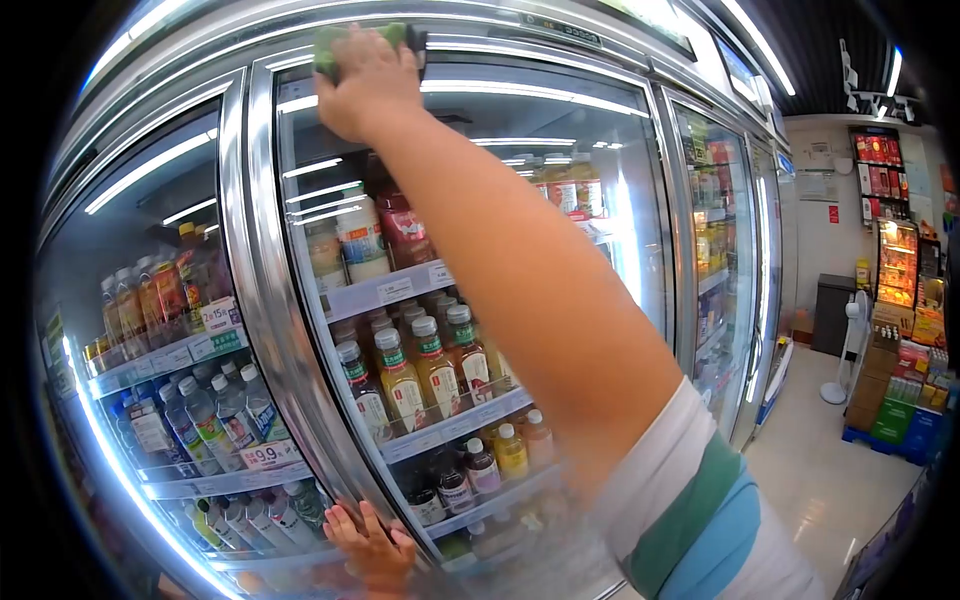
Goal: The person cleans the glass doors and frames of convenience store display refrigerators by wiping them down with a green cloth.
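Observation:
My right hand [372,88] is raised to the top left corner of a cooler's glass door [480,110]. Its fingers are closed on a green cloth [335,45], which is pressed against the top of the door near the metal frame. A dark patch beside the fingers cannot be made out. Low down, my left hand [372,550] rests with its fingers apart on the door's metal frame [300,340] and holds nothing. Behind the glass, bottles [405,385] stand on several shelves, partly hidden by my right forearm.
To the left is another glass door [150,260] with bottled drinks behind it, and more cooler doors [715,220] run off to the right. Farther right stand a white fan [850,340], a dark bin [832,312] and stacked boxed goods [890,385] on the pale floor [800,450].

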### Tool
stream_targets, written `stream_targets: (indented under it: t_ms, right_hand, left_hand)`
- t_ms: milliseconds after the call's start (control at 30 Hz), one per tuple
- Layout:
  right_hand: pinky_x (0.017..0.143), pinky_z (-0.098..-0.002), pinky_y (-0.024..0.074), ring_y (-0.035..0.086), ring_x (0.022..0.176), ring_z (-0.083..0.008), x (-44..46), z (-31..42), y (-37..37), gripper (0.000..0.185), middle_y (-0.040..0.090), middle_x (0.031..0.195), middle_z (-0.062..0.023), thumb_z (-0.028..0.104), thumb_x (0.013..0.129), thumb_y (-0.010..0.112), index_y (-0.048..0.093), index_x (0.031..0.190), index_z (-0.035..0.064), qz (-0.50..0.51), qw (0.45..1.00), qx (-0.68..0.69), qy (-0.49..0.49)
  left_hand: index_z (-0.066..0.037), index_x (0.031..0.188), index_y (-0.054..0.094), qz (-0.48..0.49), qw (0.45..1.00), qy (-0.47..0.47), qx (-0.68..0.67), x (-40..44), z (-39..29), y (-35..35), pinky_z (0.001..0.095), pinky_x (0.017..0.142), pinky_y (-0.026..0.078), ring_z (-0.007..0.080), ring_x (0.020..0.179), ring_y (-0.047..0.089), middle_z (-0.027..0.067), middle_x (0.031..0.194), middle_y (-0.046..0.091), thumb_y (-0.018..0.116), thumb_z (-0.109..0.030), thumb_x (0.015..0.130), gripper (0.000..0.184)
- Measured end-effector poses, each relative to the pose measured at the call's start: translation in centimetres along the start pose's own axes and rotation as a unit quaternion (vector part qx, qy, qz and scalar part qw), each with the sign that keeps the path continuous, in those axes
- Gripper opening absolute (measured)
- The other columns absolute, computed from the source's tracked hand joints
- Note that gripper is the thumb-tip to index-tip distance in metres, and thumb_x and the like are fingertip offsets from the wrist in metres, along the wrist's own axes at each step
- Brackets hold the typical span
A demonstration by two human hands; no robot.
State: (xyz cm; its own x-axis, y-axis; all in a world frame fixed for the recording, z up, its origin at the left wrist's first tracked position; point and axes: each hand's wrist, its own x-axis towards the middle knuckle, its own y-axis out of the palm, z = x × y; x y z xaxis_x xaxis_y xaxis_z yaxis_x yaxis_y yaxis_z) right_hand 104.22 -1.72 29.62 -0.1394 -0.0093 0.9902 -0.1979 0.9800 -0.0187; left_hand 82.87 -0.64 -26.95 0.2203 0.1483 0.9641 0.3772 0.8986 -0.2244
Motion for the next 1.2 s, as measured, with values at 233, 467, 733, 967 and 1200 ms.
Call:
stream_targets:
  t_ms: [233, 467, 733, 967, 1200]
  right_hand:
    - [0.129, -0.05, 0.0082, 0.013, 0.161, -0.0233, -2.1, -7.3, -2.3, 0.072, 0.017, 0.175, -0.0065, 0.055, 0.103, 0.038, 0.027, 0.164, 0.0191, -0.005, 0.998, -0.059, 0.029]
    - [0.129, -0.0532, 0.0037, 0.0, 0.163, -0.0251, -2.1, -7.2, -4.0, 0.083, 0.002, 0.176, -0.0084, 0.062, 0.102, 0.035, 0.015, 0.168, 0.0166, 0.101, 0.988, -0.079, 0.09]
    - [0.127, -0.055, -0.0012, -0.009, 0.162, -0.0277, -4.0, -6.7, -4.5, 0.092, -0.007, 0.176, -0.0113, 0.067, 0.1, 0.035, 0.007, 0.169, 0.013, 0.151, 0.978, -0.071, 0.123]
    - [0.127, -0.0556, -0.0036, -0.014, 0.161, -0.0293, -5.4, -6.2, -5.2, 0.097, -0.013, 0.175, -0.0123, 0.071, 0.099, 0.035, -0.002, 0.168, 0.0136, 0.202, 0.965, -0.093, 0.142]
    - [0.126, -0.0593, -0.0006, -0.016, 0.16, -0.0375, -7.2, -5.6, -5.8, 0.134, -0.015, 0.172, -0.0226, 0.092, 0.08, 0.044, -0.009, 0.166, 0.0045, 0.277, 0.944, -0.141, 0.114]
  left_hand:
    - [0.0, 0.156, 0.039, -0.003, 1.0, 0.0, 0.001, -0.1, 0.1, 0.1, 0.0675, 0.122, 0.021, 0.0528, 0.151, 0.026, 0.0309, 0.161, 0.029, 0.049, -0.025, 0.087, 0.074]
    - [-0.001, 0.156, 0.039, 0.002, 1.0, -0.007, -0.002, -0.1, 0.0, -0.1, 0.0658, 0.123, 0.02, 0.0512, 0.152, 0.026, 0.0307, 0.161, 0.029, 0.052, -0.023, 0.085, 0.076]
    - [-0.005, 0.157, 0.038, 0.004, 1.0, -0.014, -0.01, -0.4, 0.2, 0.3, 0.0661, 0.121, 0.022, 0.052, 0.15, 0.029, 0.0299, 0.161, 0.031, 0.051, -0.03, 0.086, 0.076]
    - [-0.002, 0.155, 0.041, -0.025, 0.999, -0.005, -0.026, 0.2, 0.0, 0.0, 0.0635, 0.124, 0.02, 0.05, 0.152, 0.026, 0.0282, 0.16, 0.029, 0.06, -0.026, 0.079, 0.082]
    - [-0.003, 0.152, 0.045, -0.042, 0.999, -0.005, -0.035, 0.2, 0.2, 0.2, 0.0623, 0.123, 0.022, 0.0483, 0.15, 0.028, 0.0259, 0.159, 0.031, 0.066, -0.033, 0.073, 0.087]
